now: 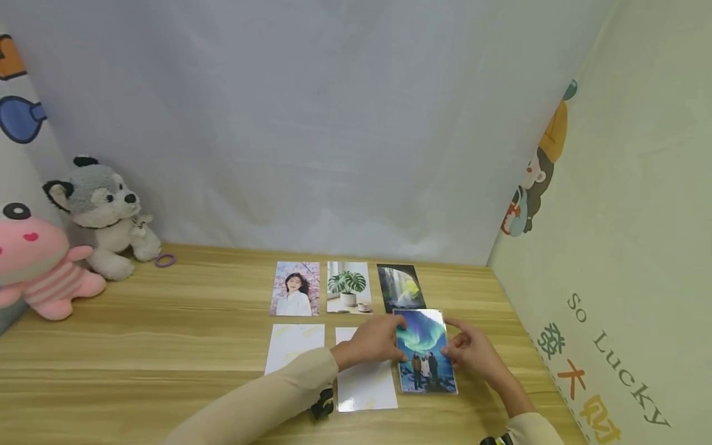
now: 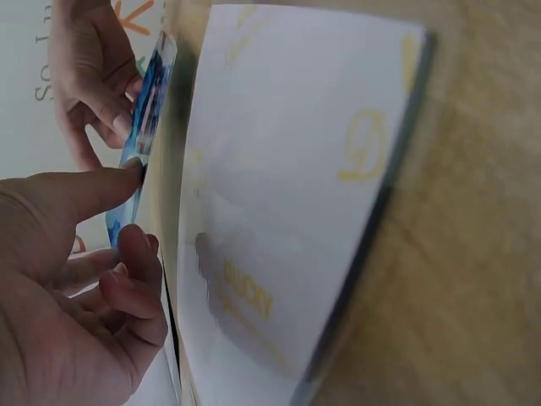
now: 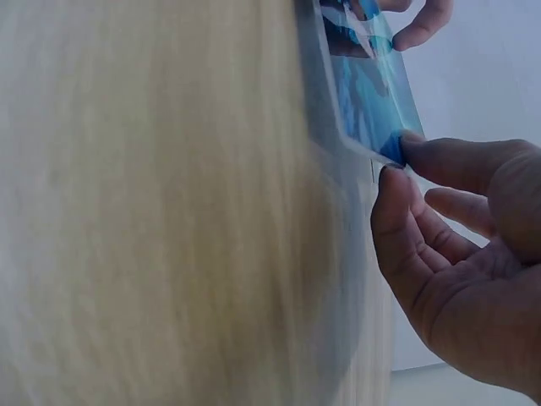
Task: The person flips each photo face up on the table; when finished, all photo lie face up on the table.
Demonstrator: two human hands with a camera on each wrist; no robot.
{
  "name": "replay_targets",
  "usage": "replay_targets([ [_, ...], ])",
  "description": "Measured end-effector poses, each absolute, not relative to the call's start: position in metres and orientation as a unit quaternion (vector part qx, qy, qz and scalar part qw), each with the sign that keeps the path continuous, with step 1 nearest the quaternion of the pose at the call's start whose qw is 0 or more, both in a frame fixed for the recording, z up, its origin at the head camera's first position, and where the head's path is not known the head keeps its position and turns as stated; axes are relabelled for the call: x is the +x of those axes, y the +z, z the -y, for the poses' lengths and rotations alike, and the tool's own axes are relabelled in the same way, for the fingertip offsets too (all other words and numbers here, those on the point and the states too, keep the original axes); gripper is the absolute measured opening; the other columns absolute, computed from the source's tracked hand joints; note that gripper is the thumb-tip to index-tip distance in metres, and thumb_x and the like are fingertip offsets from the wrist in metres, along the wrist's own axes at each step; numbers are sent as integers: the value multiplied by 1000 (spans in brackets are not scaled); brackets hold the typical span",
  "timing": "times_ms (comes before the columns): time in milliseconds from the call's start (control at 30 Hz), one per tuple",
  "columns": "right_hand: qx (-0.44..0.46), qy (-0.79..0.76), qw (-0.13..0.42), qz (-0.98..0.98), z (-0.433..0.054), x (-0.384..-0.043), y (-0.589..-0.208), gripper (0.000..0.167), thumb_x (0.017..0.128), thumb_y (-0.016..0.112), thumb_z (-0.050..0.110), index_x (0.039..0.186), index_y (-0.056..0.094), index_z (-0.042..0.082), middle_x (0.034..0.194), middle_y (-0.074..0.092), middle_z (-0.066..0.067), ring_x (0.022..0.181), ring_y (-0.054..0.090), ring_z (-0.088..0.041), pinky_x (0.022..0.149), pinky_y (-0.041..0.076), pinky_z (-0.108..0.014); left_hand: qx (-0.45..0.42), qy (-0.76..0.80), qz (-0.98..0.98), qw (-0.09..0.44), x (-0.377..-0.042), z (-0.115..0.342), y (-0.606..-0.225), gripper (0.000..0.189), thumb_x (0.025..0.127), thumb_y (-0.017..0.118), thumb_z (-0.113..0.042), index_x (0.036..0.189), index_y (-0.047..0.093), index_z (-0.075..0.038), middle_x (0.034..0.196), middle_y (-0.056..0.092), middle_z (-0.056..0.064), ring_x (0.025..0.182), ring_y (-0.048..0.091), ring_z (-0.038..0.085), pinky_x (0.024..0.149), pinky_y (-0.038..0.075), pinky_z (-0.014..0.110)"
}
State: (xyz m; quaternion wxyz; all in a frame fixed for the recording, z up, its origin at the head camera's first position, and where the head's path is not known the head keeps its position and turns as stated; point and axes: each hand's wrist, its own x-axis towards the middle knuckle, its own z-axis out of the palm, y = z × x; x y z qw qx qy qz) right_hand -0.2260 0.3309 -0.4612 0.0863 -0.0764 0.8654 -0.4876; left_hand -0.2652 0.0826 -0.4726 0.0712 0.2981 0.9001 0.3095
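Both hands hold a glossy photo (image 1: pixel 424 346) of green northern lights above several standing people, raised slightly off the table at the front right. On its left edge, my left hand (image 1: pixel 378 339) has the thumb over the picture and fingers curled near the edge. My right hand (image 1: pixel 473 350) pinches the opposite edge between thumb and fingertip, plainest in the right wrist view. Just behind lies a waterfall photo (image 1: pixel 399 285), its lower edge partly covered. Under my left wrist, a white-backed photo (image 1: pixel 367 389) with faint yellow print lies face down.
Another white-backed photo (image 1: pixel 289 343) lies left of the first, partly under my left sleeve. Behind are a plant photo (image 1: pixel 347 303) and a portrait photo (image 1: pixel 293 303). A plush husky (image 1: pixel 105 216), a pink plush toy (image 1: pixel 44 266) and a purple ring (image 1: pixel 165 260) sit far left.
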Motion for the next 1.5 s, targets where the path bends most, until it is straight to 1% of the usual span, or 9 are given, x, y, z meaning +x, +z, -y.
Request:
replay_targets([
  [100,-72,-452,79,-885,-329,-227,-465,67,87,70,-3,145,38,-12,77,65,-13,58,61,-16,55,55,-29,289,286,-911,75,-263,-86,-473,60,72,90,-33,122,64,-13,101,68,0,85,61,12,75,50,26],
  [200,-60,-408,67,-908,-324,-226,-465,65,84,75,-1,140,44,-13,72,63,-9,55,58,-15,51,52,-28,280,273,-916,88,-260,-89,-473,58,71,89,-32,121,65,-14,109,70,3,93,64,16,76,51,29],
  [567,-22,-285,35,-958,-309,-226,-464,61,79,83,10,130,56,-12,67,58,-3,58,51,-14,52,43,-27,273,235,-928,96,-256,-100,-470,47,73,88,-28,111,67,-13,99,70,0,83,62,14,67,50,29],
  [833,-3,-245,33,-969,-302,-226,-459,45,78,85,14,112,66,-8,63,58,-3,56,50,-14,51,41,-29,280,220,-929,99,-257,-102,-467,42,72,89,-29,102,65,-12,89,67,0,76,58,14,65,48,29],
  [967,5,-243,30,-970,-300,-225,-458,44,78,84,14,110,65,-9,65,59,-4,57,50,-14,51,41,-29,286,227,-926,98,-257,-99,-466,44,74,88,-29,105,65,-11,94,69,1,79,61,15,67,49,29],
  [1100,13,-264,29,-964,-300,-224,-454,48,85,78,16,121,61,-10,72,62,-5,61,53,-15,54,43,-29,290,254,-919,85,-260,-88,-455,49,81,83,-32,121,65,-9,112,72,5,91,68,18,73,54,30],
  [1200,-2,-281,21,-959,-301,-226,-449,53,90,74,17,131,55,-10,82,65,-8,68,57,-18,59,48,-33,304,263,-914,60,-263,-73,-446,50,86,78,-35,128,64,-9,114,71,7,91,67,19,72,54,31],
  [1333,-47,-283,4,-958,-296,-230,-444,61,90,75,20,139,51,-5,102,70,-15,92,66,-31,78,56,-46,340,241,-909,32,-262,-45,-446,49,88,76,-37,128,65,-11,111,64,7,91,60,19,72,50,31],
  [1500,-105,-284,21,-953,-279,-238,-443,74,87,78,26,148,45,2,126,66,-20,118,61,-42,92,53,-55,381,193,-904,21,-250,-17,-454,52,86,77,-39,129,65,-13,125,60,12,110,58,26,88,52,41],
])
